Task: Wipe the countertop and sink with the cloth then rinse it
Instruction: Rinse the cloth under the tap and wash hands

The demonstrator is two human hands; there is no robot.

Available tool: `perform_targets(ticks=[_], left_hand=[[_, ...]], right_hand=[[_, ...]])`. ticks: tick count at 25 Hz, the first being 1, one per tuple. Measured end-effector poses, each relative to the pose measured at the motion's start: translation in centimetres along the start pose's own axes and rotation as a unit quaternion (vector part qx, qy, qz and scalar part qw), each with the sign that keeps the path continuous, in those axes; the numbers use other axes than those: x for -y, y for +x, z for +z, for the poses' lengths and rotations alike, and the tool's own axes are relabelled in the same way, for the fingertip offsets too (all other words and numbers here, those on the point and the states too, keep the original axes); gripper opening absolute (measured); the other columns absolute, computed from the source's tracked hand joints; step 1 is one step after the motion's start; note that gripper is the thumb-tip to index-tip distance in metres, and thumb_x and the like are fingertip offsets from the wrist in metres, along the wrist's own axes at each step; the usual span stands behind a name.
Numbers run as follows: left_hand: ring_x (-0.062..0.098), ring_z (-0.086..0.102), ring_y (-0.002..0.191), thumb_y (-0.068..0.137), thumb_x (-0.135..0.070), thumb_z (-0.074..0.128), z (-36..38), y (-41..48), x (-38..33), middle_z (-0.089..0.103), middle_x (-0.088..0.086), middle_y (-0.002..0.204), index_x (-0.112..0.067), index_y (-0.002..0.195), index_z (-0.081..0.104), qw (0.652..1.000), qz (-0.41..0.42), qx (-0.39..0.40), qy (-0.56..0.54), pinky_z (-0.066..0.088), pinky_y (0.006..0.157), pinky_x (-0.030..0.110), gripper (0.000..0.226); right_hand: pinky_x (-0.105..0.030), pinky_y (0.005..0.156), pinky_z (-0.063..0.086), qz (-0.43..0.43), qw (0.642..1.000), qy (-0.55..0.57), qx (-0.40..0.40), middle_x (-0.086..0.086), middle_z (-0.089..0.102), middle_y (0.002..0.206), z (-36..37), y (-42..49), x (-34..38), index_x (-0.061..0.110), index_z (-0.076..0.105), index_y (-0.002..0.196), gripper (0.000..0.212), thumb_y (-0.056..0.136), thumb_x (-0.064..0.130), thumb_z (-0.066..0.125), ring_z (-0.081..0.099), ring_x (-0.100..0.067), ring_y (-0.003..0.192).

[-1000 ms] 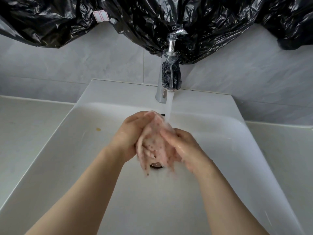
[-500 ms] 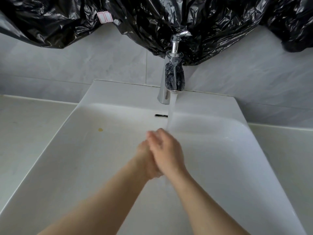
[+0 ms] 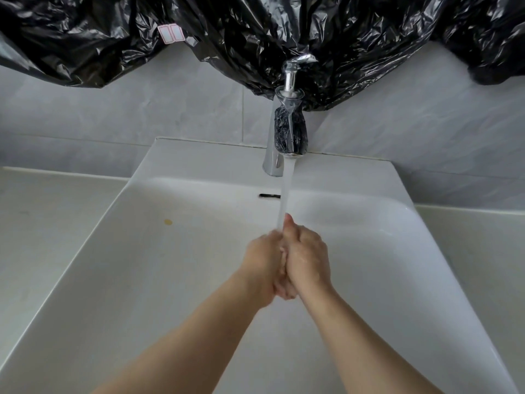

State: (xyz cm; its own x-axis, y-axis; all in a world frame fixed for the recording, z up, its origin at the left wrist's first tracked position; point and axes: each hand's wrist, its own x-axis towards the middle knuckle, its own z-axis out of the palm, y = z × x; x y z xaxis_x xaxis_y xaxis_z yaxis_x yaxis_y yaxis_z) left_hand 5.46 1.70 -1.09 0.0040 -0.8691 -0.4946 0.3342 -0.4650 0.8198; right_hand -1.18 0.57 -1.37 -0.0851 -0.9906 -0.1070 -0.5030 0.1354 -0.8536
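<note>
The left hand point(image 3: 262, 263) and right hand point(image 3: 308, 257) are pressed together at frame centre, under the water stream point(image 3: 285, 194) from the faucet point(image 3: 274, 155). The cloth is not visible. It is probably enclosed between the palms, but a clamp on it cannot be confirmed. Squeeze and release within the stream, low in the sink point(image 3: 170, 280). Open room lies left and right; the faucet limits travel toward upper centre.

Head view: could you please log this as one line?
left hand, right hand: pressed together under water stream | cloth: not visible | faucet: running | sink: yellow spot
</note>
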Motion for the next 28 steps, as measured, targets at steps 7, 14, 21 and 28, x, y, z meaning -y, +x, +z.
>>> perform_targets(ticks=[7, 14, 21, 28], left_hand=[[0.016, 0.032, 0.024, 0.097, -0.026, 0.035, -0.1, 0.4, 0.2, 0.038, 0.003, 0.033, -0.011, 0.062, 0.046, 1.0, -0.017, -0.024, -0.008, 0.024, 0.033, 0.012, 0.04], [0.033, 0.06, 0.059, 0.081, 0.009, 0.055, -2.5, 0.6, -1.1, 0.063, 0.019, 0.071, -0.002, 0.102, 0.051, 0.993, -0.004, 0.116, -0.008, 0.048, 0.055, 0.037, 0.024], [0.014, 0.051, 0.058, 0.1, -0.017, 0.031, -2.2, 1.3, -0.7, 0.052, 0.003, 0.07, -0.015, 0.074, 0.05, 0.995, 0.048, -0.075, -0.034, 0.041, 0.055, 0.024, 0.032], [0.024, 0.051, 0.044, 0.091, -0.037, 0.051, -0.9, 1.7, -0.3, 0.05, 0.0, 0.042, -0.016, 0.054, 0.05, 0.973, 0.062, -0.078, 0.209, 0.044, 0.048, 0.028, 0.042]], right_hand=[[-0.033, 0.067, 0.046, 0.03, 0.999, 0.033, 0.015, 0.002, 0.053, 0.05, 0.2, 0.5, 0.1, 0.017, 0.05, 0.047, 0.061, 0.098, 0.047, 0.035, 0.057, -0.022, 0.062], [-0.028, 0.041, 0.049, 0.15, 0.964, 0.205, 0.079, -0.005, 0.065, 0.069, -0.8, 1.8, -1.6, 0.014, 0.061, 0.094, 0.037, 0.096, 0.047, 0.044, 0.061, -0.017, 0.046], [-0.03, 0.08, 0.049, -0.087, 0.994, 0.021, 0.055, 0.004, 0.052, 0.099, 2.4, -1.1, -0.5, 0.022, 0.056, 0.111, 0.032, 0.091, 0.046, 0.051, 0.058, -0.015, 0.088], [-0.023, 0.039, 0.039, 0.201, 0.933, 0.297, 0.021, -0.004, 0.051, 0.047, 1.3, 0.8, -0.6, 0.012, 0.05, 0.059, 0.05, 0.098, 0.041, 0.043, 0.051, -0.019, 0.038]])
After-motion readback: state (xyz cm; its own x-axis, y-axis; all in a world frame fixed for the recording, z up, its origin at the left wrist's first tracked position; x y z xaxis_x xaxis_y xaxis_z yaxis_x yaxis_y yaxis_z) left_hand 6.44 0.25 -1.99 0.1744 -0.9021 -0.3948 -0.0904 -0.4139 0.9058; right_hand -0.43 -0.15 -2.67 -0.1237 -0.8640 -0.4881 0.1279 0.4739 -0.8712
